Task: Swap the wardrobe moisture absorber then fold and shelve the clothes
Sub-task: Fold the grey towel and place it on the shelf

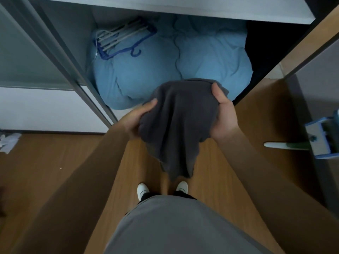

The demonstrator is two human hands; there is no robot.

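Note:
A dark grey garment hangs bunched between my two hands in front of the open wardrobe. My left hand grips its left side, with the thumb on top and the fingers hidden under the cloth. My right hand grips its right side, thumb pressed over the upper edge. The lower part of the garment dangles loose above my feet. No moisture absorber is in view.
A bulky light blue duvet fills the wardrobe floor, with blue and grey hangers lying on it. A white shelf runs above. The grey sliding door stands left, a blue tool at right, white scraps on the wooden floor.

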